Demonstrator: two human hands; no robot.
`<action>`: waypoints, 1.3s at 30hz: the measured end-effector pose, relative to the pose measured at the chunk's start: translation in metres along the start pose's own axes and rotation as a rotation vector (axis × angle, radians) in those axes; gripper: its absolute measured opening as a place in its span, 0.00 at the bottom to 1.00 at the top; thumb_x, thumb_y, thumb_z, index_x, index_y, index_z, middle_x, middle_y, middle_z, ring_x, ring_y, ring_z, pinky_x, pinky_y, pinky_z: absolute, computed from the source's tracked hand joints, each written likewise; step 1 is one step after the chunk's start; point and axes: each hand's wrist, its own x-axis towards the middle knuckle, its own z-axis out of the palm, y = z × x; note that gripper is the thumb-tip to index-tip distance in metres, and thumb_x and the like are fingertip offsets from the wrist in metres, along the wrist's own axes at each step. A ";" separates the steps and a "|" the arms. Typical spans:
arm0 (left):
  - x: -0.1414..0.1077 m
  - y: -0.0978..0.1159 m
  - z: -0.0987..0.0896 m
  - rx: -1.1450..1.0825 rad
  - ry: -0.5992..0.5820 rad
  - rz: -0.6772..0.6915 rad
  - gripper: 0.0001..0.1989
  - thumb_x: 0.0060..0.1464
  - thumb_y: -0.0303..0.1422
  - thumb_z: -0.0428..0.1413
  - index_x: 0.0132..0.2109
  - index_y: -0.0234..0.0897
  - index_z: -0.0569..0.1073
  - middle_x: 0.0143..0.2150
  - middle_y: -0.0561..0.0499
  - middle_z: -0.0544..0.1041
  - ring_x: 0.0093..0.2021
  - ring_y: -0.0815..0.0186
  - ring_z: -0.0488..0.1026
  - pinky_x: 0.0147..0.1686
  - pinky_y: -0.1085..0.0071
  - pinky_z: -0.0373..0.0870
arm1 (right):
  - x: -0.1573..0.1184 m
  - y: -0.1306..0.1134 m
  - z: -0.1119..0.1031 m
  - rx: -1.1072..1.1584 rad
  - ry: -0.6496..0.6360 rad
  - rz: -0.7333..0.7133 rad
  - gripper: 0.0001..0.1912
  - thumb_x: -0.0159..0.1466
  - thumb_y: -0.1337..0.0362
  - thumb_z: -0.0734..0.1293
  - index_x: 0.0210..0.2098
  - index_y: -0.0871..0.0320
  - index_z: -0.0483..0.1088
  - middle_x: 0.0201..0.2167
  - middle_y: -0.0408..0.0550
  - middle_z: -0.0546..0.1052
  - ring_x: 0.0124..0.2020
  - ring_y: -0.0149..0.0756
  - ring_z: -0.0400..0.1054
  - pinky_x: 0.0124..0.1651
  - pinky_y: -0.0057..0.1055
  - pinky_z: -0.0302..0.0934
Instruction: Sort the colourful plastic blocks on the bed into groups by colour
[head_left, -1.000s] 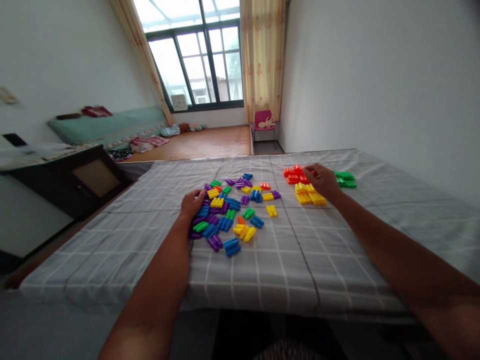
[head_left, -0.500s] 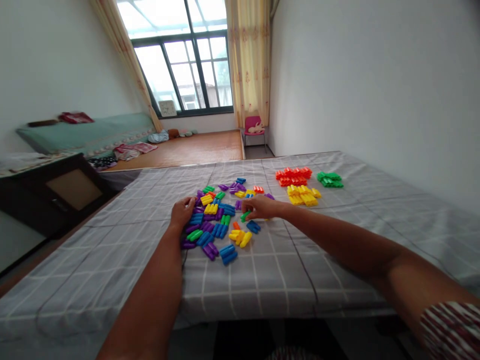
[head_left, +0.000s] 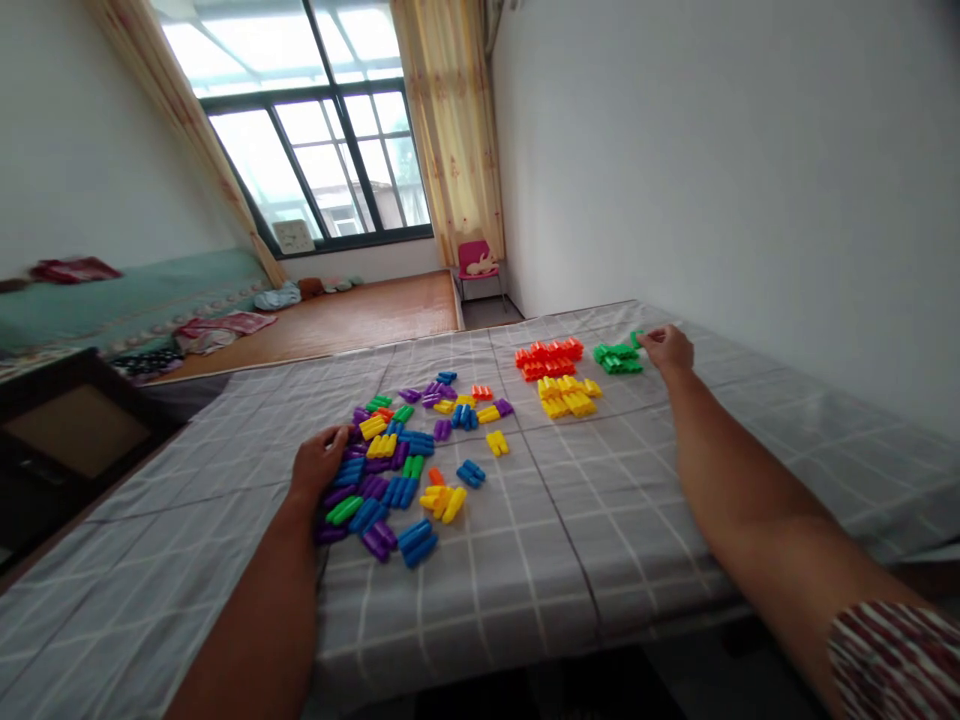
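Note:
At the right, my right hand (head_left: 670, 348) pinches a green plastic building block (head_left: 637, 340) just above the far right edge of a small stack of green blocks (head_left: 617, 360). My left hand (head_left: 321, 458) rests at the left edge of a loose mixed pile, its fingers loosely bent and partly hidden, with no block visibly gripped. That pile holds several purple, blue, yellow, green and orange blocks, such as a blue block (head_left: 417, 543) at its near side and a yellow block (head_left: 382, 446) on top.
Left of the green stack lie stacked orange-red blocks (head_left: 549, 360) and, nearer me, stacked yellow blocks (head_left: 568, 397). A grey checked cloth (head_left: 517, 560) covers the table. Beyond it are a wooden platform (head_left: 375, 312) and a pink chair (head_left: 478, 262); a white wall stands at right.
My right hand has carried a green block from the mixed pile rightwards to the green stack. My left hand stays at the pile's left edge. The view has turned right.

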 end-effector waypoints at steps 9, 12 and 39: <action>0.000 -0.001 -0.001 0.027 -0.014 -0.030 0.24 0.52 0.45 0.48 0.45 0.35 0.80 0.42 0.46 0.82 0.43 0.57 0.77 0.45 0.69 0.70 | -0.009 0.013 0.015 -0.140 -0.157 -0.050 0.17 0.51 0.50 0.70 0.30 0.58 0.75 0.31 0.53 0.79 0.35 0.45 0.73 0.38 0.35 0.64; 0.000 0.001 -0.001 0.032 0.000 -0.029 0.23 0.52 0.44 0.48 0.44 0.36 0.80 0.41 0.47 0.82 0.42 0.58 0.77 0.43 0.70 0.70 | -0.008 0.014 0.016 -0.151 -0.200 -0.068 0.17 0.51 0.50 0.70 0.30 0.57 0.75 0.32 0.52 0.79 0.35 0.44 0.73 0.37 0.34 0.64; 0.003 -0.003 -0.001 0.061 -0.016 -0.011 0.22 0.53 0.43 0.49 0.45 0.34 0.81 0.41 0.47 0.82 0.43 0.57 0.77 0.42 0.69 0.70 | -0.012 0.009 0.014 -0.227 -0.178 0.067 0.17 0.58 0.52 0.67 0.39 0.57 0.76 0.40 0.56 0.79 0.42 0.48 0.73 0.41 0.37 0.64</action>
